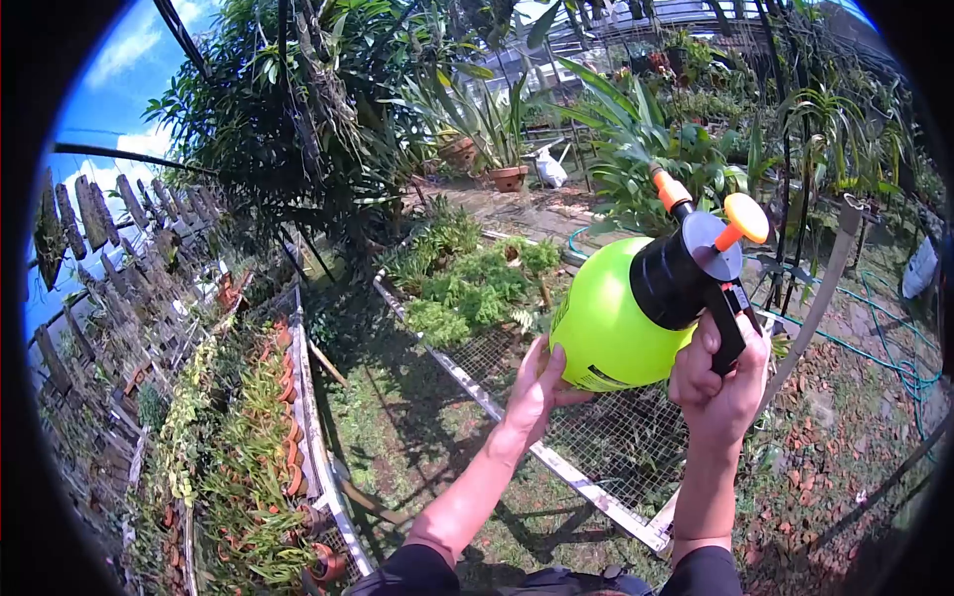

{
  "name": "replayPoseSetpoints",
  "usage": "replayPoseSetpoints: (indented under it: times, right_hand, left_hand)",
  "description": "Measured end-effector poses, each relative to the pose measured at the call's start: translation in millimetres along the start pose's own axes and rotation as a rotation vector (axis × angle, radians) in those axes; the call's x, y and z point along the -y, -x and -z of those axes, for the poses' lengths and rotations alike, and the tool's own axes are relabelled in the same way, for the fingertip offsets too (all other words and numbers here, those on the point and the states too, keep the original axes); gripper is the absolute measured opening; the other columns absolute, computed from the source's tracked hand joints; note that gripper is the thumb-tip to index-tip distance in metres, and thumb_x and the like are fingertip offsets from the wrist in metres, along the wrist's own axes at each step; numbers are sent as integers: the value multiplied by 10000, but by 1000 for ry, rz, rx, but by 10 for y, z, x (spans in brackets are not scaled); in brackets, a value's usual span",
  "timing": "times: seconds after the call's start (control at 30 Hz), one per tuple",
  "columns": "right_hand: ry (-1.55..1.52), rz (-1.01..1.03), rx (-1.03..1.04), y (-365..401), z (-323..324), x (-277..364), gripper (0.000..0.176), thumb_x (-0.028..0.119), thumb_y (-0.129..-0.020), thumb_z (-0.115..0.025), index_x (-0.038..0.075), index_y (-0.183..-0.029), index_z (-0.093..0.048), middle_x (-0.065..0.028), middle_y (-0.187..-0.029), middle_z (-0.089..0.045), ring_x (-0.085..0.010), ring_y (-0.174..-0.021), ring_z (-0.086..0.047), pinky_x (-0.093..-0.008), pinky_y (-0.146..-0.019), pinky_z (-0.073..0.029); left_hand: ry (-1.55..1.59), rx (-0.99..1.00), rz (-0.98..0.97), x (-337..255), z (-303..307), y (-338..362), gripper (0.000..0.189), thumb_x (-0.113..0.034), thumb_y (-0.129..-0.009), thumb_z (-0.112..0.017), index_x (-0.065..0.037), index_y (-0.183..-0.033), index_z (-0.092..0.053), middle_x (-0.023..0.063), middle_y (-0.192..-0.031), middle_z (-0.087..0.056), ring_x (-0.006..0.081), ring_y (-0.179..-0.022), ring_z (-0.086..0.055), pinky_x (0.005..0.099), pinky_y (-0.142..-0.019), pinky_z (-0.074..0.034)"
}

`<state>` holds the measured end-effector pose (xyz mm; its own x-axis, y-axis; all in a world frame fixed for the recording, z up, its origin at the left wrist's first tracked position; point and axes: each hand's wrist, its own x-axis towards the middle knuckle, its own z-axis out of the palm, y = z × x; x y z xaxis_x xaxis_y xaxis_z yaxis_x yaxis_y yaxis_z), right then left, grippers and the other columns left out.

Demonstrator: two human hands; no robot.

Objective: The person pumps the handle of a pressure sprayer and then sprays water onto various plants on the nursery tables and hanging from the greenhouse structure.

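Observation:
A bright green pump sprayer (pixel 611 318) with a black neck, an orange nozzle and an orange pump knob is held up, tilted, in front of me. My right hand (pixel 723 372) wraps round its black handle. Under the lower left side of the green bottle, my left hand (pixel 542 387) supports it with the palm and fingers, some of them hidden behind the bottle.
A white-framed mesh bench (pixel 586 487) with leafy green plants (pixel 477 288) stands below. At the left is a long bench of small terracotta pots (pixel 295 437). A teal hose (pixel 884 358) lies at the right, near a leaning pole (pixel 820 298). Hanging wooden slabs (pixel 94 214) line the far left.

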<state>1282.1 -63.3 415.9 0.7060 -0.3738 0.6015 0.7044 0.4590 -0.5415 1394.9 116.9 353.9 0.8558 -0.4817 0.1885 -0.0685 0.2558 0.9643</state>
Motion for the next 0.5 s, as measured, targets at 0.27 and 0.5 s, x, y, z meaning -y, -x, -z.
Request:
replayPoseSetpoints:
  times: [0.27, 0.5]
  right_hand:
    - [120, -267, -31, 423, 60, -358, 456, 448, -956, -483, 12, -824, -477, 24, -484, -355, -46, -374, -301, -213, -344, -243]
    - [-18, -147, 6, 398, -225, -679, 357, 394, -981, -360, 68, -848, -421, 54, -466, -266, -58, -329, -197, -235, -300, -171]
  left_hand:
    - [115, -28, 196, 822, 305, 543, 622, -541, -966, -445, -55, -1344, -355, 148, -1223, -574, 280, -1058, -649, 404, -837, -581]
    - [-25, -188, -63, 382, 661, 517, 670, -497, -948, -520, -25, -1388, -341, 152, -1252, -541, 257, -1060, -638, 380, -777, -602]
